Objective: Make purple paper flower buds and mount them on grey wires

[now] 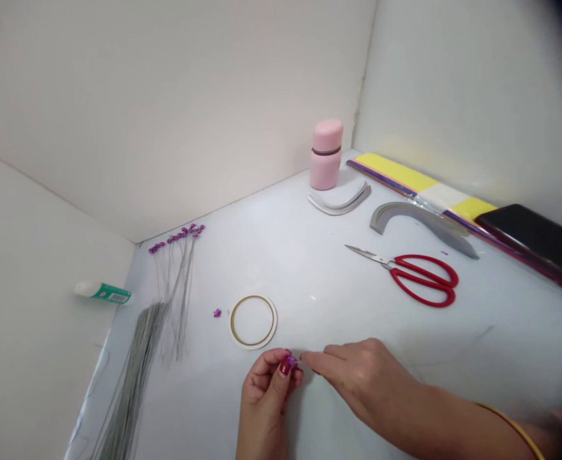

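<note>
Near the bottom centre, my left hand [267, 390] pinches a small purple star [291, 362] between thumb and fingertips. From the right, my right hand [357, 370] reaches to the star with its fingertips closed on a thin wire, whose long end shows faintly beyond the wrist. A roll of white tape [234, 338] lies flat just above my left hand. Left of the roll sits another loose purple star [217, 313]. Several wires tipped with purple pieces [185, 232] lie farther left, over a thick bundle of bare grey wires [135, 370].
Red-handled scissors [390, 262] lie right of centre. Behind them are two curved grey pieces [341, 207], a pink bottle [326, 156], yellow and coloured strips [396, 171] and a dark phone [539, 239]. A white and green tube [111, 293] is at the left edge; walls rise behind.
</note>
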The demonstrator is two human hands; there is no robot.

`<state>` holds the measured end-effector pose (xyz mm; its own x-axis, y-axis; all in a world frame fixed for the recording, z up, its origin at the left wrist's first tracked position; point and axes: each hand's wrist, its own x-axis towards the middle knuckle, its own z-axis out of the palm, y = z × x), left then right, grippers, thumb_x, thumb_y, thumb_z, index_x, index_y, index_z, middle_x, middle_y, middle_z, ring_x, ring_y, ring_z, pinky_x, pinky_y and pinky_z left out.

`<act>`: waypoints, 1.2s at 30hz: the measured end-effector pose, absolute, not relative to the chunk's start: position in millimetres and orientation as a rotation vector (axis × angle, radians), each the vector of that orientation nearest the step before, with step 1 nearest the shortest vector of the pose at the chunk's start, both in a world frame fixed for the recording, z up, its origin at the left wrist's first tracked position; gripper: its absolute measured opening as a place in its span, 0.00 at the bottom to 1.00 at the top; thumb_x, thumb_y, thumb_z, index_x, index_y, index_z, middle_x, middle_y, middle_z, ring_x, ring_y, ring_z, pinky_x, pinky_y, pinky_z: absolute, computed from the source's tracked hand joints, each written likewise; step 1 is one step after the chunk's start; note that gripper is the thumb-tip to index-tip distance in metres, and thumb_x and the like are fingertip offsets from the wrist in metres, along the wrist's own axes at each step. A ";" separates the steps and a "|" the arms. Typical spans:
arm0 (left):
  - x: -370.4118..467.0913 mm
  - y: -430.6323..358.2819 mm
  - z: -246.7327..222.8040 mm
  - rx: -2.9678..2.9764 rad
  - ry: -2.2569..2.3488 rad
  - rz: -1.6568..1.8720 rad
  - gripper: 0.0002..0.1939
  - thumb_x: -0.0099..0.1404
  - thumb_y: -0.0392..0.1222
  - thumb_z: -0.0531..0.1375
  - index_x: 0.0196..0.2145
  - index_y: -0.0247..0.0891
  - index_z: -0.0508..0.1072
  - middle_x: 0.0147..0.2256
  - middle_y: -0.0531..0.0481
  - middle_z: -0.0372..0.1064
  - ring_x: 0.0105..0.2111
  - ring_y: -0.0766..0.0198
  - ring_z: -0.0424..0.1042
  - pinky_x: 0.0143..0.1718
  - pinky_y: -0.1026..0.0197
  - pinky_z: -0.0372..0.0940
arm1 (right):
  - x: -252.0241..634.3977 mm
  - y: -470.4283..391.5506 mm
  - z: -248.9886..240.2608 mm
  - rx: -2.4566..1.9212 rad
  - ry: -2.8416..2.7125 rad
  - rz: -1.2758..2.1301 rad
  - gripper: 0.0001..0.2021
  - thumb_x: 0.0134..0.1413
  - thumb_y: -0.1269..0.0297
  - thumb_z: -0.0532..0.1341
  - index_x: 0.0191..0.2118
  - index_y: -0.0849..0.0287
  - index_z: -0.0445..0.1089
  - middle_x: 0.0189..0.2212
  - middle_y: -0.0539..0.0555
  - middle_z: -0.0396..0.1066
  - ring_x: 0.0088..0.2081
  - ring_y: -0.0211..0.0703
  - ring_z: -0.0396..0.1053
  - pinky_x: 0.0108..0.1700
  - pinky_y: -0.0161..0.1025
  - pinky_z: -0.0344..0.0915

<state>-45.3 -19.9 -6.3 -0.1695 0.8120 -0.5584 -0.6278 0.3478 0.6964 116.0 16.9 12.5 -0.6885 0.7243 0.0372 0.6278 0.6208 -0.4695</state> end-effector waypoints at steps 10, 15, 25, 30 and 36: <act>-45.8 -20.5 -8.5 0.206 1.178 1.280 0.11 0.43 0.38 0.70 0.26 0.34 0.77 0.23 0.52 0.74 0.23 0.70 0.71 0.28 0.70 0.67 | 115.8 17.6 13.1 -1.103 -2.613 0.654 0.12 0.54 0.75 0.52 0.42 0.54 0.65 0.26 0.47 0.71 0.24 0.37 0.67 0.23 0.36 0.48; -46.1 -19.7 -9.5 0.213 1.171 1.283 0.10 0.43 0.38 0.70 0.26 0.35 0.77 0.22 0.52 0.74 0.22 0.71 0.71 0.28 0.71 0.66 | 115.6 18.6 14.0 -1.092 -2.616 0.625 0.12 0.53 0.75 0.52 0.42 0.55 0.66 0.25 0.47 0.71 0.23 0.36 0.66 0.23 0.35 0.48; -48.6 -21.4 -14.8 0.244 1.202 1.266 0.08 0.44 0.37 0.70 0.25 0.36 0.77 0.22 0.53 0.74 0.23 0.73 0.70 0.29 0.72 0.66 | 117.6 19.0 13.1 -1.065 -2.646 0.615 0.14 0.55 0.75 0.52 0.45 0.54 0.65 0.25 0.46 0.71 0.24 0.36 0.66 0.24 0.36 0.48; -49.4 -21.3 -15.3 0.254 1.215 1.255 0.09 0.42 0.37 0.71 0.24 0.35 0.77 0.21 0.53 0.74 0.22 0.72 0.70 0.28 0.71 0.66 | 118.9 19.9 13.0 -1.018 -2.633 0.635 0.13 0.56 0.74 0.50 0.43 0.54 0.65 0.25 0.46 0.70 0.23 0.36 0.64 0.24 0.37 0.48; -49.7 -20.8 -14.4 0.276 1.229 1.226 0.09 0.42 0.37 0.71 0.24 0.35 0.77 0.21 0.53 0.74 0.21 0.73 0.69 0.27 0.72 0.65 | 118.1 20.2 13.5 -1.004 -2.621 0.627 0.12 0.56 0.74 0.49 0.41 0.55 0.65 0.25 0.47 0.70 0.23 0.36 0.64 0.24 0.36 0.48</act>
